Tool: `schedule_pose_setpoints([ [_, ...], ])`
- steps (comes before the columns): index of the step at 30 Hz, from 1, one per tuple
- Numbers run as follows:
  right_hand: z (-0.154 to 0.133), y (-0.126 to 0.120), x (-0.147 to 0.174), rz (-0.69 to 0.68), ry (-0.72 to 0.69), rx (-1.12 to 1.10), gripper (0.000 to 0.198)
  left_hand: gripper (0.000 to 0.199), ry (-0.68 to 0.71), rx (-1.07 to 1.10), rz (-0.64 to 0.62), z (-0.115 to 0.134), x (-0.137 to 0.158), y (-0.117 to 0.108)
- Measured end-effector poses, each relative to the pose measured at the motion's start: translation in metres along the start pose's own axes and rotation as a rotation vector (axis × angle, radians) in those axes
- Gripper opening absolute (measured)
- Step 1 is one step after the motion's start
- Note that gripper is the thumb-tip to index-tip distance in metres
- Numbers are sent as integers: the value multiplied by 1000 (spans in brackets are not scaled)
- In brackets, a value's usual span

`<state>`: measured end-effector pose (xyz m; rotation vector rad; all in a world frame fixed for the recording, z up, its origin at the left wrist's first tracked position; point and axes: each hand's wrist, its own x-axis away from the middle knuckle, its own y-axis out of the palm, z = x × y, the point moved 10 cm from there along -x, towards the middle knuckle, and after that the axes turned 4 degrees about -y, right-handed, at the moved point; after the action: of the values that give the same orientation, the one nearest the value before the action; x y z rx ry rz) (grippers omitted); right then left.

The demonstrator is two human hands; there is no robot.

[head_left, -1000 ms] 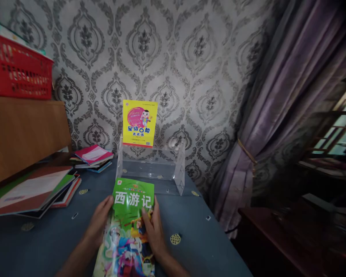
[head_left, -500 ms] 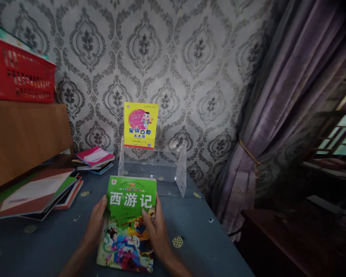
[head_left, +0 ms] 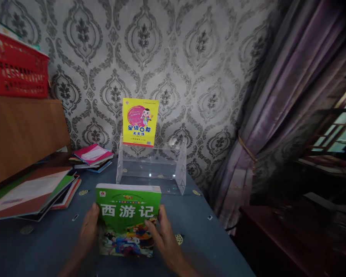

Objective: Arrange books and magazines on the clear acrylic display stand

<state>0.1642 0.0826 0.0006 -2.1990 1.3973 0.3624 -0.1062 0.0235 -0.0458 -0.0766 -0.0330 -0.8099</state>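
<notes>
A green storybook (head_left: pixel 128 231) with large white characters and colourful cartoon figures is held between my two hands, its top edge of pages showing. My left hand (head_left: pixel 89 225) grips the left side of the cover. On the opposite side, my right hand (head_left: pixel 164 234) has its thumb over the front and its fingers behind. Beyond the book stands a clear acrylic rack (head_left: pixel 180 175) with stepped tiers. A yellow workbook (head_left: pixel 140 123) rests upright on the left of its top tier.
Stacked books and papers (head_left: pixel 34 192) lie at the left, with a smaller pile topped by a pink cover (head_left: pixel 93 154) behind. A red basket (head_left: pixel 20 65) sits on a wooden cabinet (head_left: pixel 25 134). A tied purple curtain (head_left: pixel 239 184) hangs at the right, beside the blue tablecloth's (head_left: pixel 210 242) edge.
The green storybook has tilted so its top edge of pages now shows, and its top sits a little lower. Both hands keep their hold on it. The view has shifted slightly.
</notes>
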Motion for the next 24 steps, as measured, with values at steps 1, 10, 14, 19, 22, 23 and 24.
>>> schedule_pose_setpoints([
  [1, 2, -2, 2, -5, 22, 20, 30, 69, 18, -44, -34, 6, 3, -1],
  [10, -18, -5, -8, -214, 118, -93, 45, 48, 266, -364, -315, 58, 32, 3],
  [14, -9, 2, -14, -258, 178, -222, 60, 68, 73, -440, -467, 37, 21, 19],
  [19, 3, -5, -26, -226, 190, -167, 66, 88, -64, -413, -520, 35, 11, 38],
  [22, -12, -19, -48, -163, 95, -38, 55, 84, 42, -440, -499, 72, 4, 47],
  [23, -23, -23, -59, -149, 48, 6, 49, 80, 100, -458, -494, 90, 1, 51],
  [24, -35, -27, -71, -129, -7, 52, 43, 76, 170, -458, -474, 110, -4, 53],
])
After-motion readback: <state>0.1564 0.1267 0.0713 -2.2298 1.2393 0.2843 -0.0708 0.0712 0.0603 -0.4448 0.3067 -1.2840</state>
